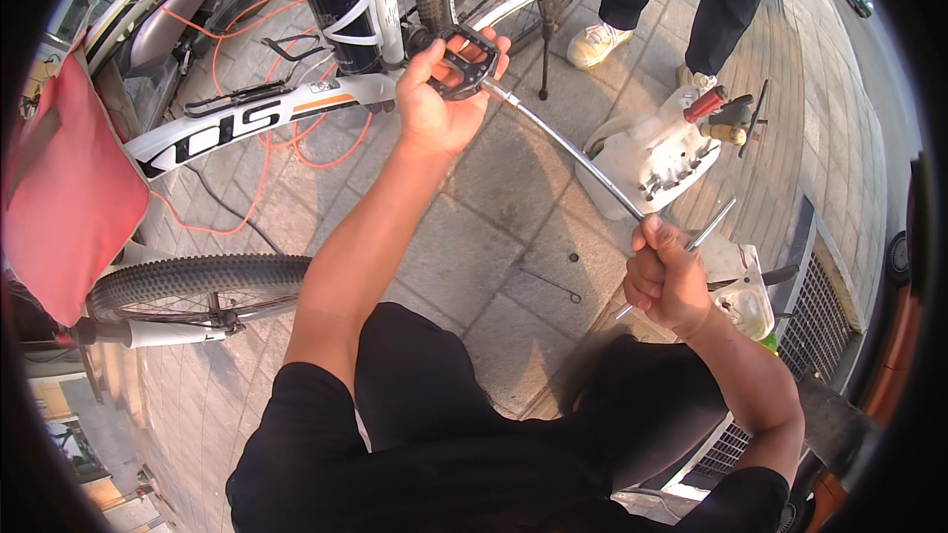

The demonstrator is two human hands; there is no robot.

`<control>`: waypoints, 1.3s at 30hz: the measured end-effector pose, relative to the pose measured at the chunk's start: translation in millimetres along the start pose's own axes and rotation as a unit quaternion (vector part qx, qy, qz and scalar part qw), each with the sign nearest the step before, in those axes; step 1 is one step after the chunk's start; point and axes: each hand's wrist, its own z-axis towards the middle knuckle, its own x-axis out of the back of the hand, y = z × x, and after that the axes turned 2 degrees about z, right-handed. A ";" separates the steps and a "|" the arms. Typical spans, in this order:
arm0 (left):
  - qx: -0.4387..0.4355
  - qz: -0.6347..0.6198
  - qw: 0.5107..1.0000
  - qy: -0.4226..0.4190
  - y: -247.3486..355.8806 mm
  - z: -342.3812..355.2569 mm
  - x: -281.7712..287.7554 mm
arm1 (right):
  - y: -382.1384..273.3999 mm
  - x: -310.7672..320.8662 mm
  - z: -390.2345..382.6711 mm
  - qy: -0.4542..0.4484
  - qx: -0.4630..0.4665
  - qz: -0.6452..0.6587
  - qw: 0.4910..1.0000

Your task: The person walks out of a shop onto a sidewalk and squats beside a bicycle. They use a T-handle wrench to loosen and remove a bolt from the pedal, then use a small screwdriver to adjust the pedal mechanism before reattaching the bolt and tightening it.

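In the head view, I'm probably tightening or loosening one black pedal (478,73), sitting beside the white bicycle frame (351,97); my left hand (439,109) is pinching it between thumb and fingers. My right hand (666,276) is fisting one T-handled wrench (573,150); turning seems to be calling for steady alignment. Two white containers (614,170) are standing rightward.

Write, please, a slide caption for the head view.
Left hand holding a black bicycle pedal, right hand gripping a long T-handled metal tool.
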 end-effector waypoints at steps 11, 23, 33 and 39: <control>0.381 0.306 0.861 -0.143 -93.4 -125.9 -66.1 | 3.0 23.7 3.6 0.042 0.107 -0.195 0.974; 0.290 0.460 0.823 -0.165 -159.7 -176.8 -92.7 | -38.6 12.6 7.5 0.036 0.104 0.192 0.975; 0.202 0.653 0.720 -0.123 -168.0 -180.9 -120.9 | -44.5 13.9 17.2 -0.007 0.069 0.216 0.974; 0.033 0.723 0.676 -0.139 -189.2 -188.8 -89.3 | -35.4 -5.3 1.8 0.085 0.135 0.083 0.984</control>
